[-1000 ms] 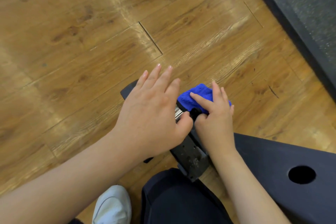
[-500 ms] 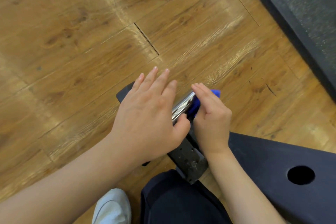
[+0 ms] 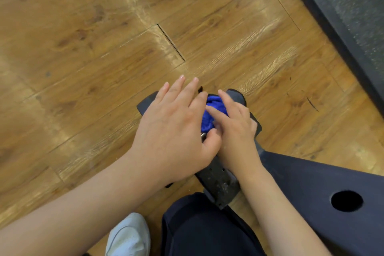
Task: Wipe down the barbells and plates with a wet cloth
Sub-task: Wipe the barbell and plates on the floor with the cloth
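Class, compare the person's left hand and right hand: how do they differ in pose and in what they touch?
The left hand lies spread with straight fingers over the dark equipment; the right hand presses the blue cloth. The left hand covers more of the view; the right hand looks smaller. Both are bare and work side by side.

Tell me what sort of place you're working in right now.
Probably a gym floor. A black weight plate with a round hole lies on wood-look plank flooring, dark speckled rubber matting runs along one side, and both hands work a blue cloth over black metal equipment.
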`<control>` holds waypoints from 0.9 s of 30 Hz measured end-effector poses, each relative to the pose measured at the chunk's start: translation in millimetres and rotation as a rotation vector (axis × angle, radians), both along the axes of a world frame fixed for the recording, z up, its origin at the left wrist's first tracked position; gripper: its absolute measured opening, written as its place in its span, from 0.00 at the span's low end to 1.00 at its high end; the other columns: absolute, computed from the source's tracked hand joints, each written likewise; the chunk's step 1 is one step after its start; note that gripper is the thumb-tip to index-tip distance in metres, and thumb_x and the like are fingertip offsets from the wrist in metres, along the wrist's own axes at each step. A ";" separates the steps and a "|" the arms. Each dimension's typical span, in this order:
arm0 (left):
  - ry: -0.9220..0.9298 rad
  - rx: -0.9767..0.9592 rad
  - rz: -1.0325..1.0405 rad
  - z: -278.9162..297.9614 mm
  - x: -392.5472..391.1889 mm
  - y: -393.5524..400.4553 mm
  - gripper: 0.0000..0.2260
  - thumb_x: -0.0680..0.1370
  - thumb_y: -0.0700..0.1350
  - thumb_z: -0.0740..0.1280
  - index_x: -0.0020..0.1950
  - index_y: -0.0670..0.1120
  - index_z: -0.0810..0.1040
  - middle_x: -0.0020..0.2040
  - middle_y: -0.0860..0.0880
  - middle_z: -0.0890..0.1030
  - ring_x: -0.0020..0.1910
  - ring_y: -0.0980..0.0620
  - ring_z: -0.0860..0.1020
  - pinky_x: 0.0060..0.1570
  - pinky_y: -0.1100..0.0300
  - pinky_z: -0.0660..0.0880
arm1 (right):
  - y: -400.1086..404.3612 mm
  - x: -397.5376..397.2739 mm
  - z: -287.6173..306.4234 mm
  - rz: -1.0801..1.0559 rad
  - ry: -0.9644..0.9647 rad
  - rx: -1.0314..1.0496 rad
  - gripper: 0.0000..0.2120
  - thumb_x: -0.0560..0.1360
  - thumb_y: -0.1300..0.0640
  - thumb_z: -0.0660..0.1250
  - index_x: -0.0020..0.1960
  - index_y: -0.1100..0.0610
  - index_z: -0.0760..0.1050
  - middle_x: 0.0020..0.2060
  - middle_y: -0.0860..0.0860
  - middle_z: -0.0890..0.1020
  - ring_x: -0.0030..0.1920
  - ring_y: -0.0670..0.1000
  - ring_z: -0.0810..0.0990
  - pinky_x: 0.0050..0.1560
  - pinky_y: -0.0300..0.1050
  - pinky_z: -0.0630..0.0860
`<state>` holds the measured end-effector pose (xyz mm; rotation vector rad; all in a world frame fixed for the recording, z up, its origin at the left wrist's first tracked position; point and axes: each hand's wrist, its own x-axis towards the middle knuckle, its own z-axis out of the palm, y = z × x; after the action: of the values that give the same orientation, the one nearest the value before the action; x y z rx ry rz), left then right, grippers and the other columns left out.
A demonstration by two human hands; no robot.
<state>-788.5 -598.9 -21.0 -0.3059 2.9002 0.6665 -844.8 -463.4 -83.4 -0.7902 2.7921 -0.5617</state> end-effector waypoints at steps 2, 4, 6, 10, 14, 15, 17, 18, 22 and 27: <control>-0.002 -0.004 -0.002 -0.6 0.3 -0.2 0.31 0.71 0.57 0.54 0.66 0.41 0.74 0.69 0.41 0.71 0.72 0.43 0.65 0.69 0.51 0.54 | 7.2 1.3 -3.7 0.062 -0.026 0.087 0.20 0.72 0.64 0.66 0.62 0.51 0.77 0.71 0.52 0.68 0.73 0.50 0.54 0.66 0.64 0.54; -0.006 0.002 -0.002 -0.6 0.6 -0.2 0.31 0.71 0.58 0.54 0.66 0.41 0.74 0.70 0.41 0.71 0.72 0.43 0.65 0.69 0.51 0.54 | 12.0 3.1 -1.3 0.053 -0.168 0.035 0.22 0.75 0.64 0.62 0.67 0.51 0.73 0.73 0.51 0.65 0.74 0.48 0.46 0.70 0.67 0.46; -0.004 0.004 0.004 -0.4 0.6 -0.5 0.31 0.71 0.58 0.53 0.66 0.41 0.74 0.70 0.41 0.71 0.72 0.43 0.65 0.69 0.51 0.54 | 7.6 2.0 5.9 -0.028 -0.264 -0.037 0.22 0.76 0.58 0.56 0.69 0.53 0.71 0.74 0.49 0.63 0.74 0.46 0.45 0.73 0.62 0.46; 0.021 -0.012 0.011 -1.4 0.7 0.3 0.27 0.72 0.55 0.56 0.63 0.41 0.77 0.67 0.41 0.74 0.70 0.42 0.68 0.68 0.50 0.55 | -14.2 -13.9 4.7 -0.150 -0.271 -0.021 0.22 0.78 0.51 0.64 0.70 0.57 0.70 0.73 0.49 0.65 0.76 0.53 0.48 0.73 0.58 0.53; 0.015 -0.008 0.006 -1.1 0.7 1.3 0.29 0.71 0.56 0.55 0.64 0.40 0.76 0.68 0.41 0.73 0.70 0.42 0.67 0.68 0.51 0.56 | -6.4 -10.3 -0.7 -0.086 -0.176 -0.188 0.09 0.74 0.63 0.66 0.53 0.60 0.82 0.58 0.53 0.80 0.70 0.55 0.64 0.68 0.63 0.62; 0.011 -0.011 0.004 -0.9 0.6 1.1 0.30 0.71 0.57 0.54 0.65 0.40 0.75 0.68 0.41 0.73 0.71 0.42 0.67 0.68 0.51 0.55 | 0.1 -5.3 0.4 -0.076 -0.133 -0.243 0.10 0.72 0.66 0.65 0.50 0.61 0.83 0.54 0.53 0.82 0.66 0.53 0.69 0.66 0.58 0.67; 0.006 -0.011 0.002 -1.0 0.6 0.7 0.31 0.71 0.57 0.54 0.66 0.40 0.74 0.69 0.41 0.72 0.71 0.43 0.66 0.69 0.51 0.55 | 11.6 2.9 4.6 -0.074 -0.052 -0.286 0.13 0.70 0.71 0.64 0.49 0.61 0.83 0.51 0.53 0.83 0.60 0.52 0.76 0.63 0.42 0.71; 0.006 -0.012 0.002 -1.1 0.8 0.6 0.31 0.71 0.57 0.54 0.66 0.40 0.74 0.69 0.41 0.72 0.71 0.43 0.66 0.69 0.51 0.56 | 14.0 4.5 5.9 -0.063 -0.027 -0.277 0.15 0.69 0.72 0.64 0.50 0.61 0.83 0.52 0.53 0.83 0.59 0.53 0.77 0.63 0.39 0.70; 0.001 -0.009 0.004 -0.6 0.4 -0.2 0.31 0.71 0.58 0.53 0.66 0.40 0.75 0.68 0.41 0.72 0.71 0.43 0.67 0.68 0.52 0.54 | 6.5 -2.2 -1.5 -0.027 -0.056 -0.060 0.23 0.72 0.69 0.56 0.67 0.61 0.73 0.68 0.56 0.71 0.72 0.58 0.63 0.71 0.55 0.61; 0.012 -0.012 0.010 -1.6 1.1 0.4 0.31 0.70 0.57 0.54 0.65 0.40 0.75 0.68 0.41 0.73 0.70 0.42 0.68 0.68 0.52 0.55 | -3.6 -12.9 8.3 -0.150 -0.182 -0.005 0.21 0.79 0.65 0.59 0.71 0.54 0.69 0.76 0.53 0.55 0.73 0.52 0.58 0.65 0.33 0.53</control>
<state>-787.4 -598.4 -22.7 -0.3190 2.9172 0.6543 -857.6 -467.0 -75.1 -0.5053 2.6955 -0.6319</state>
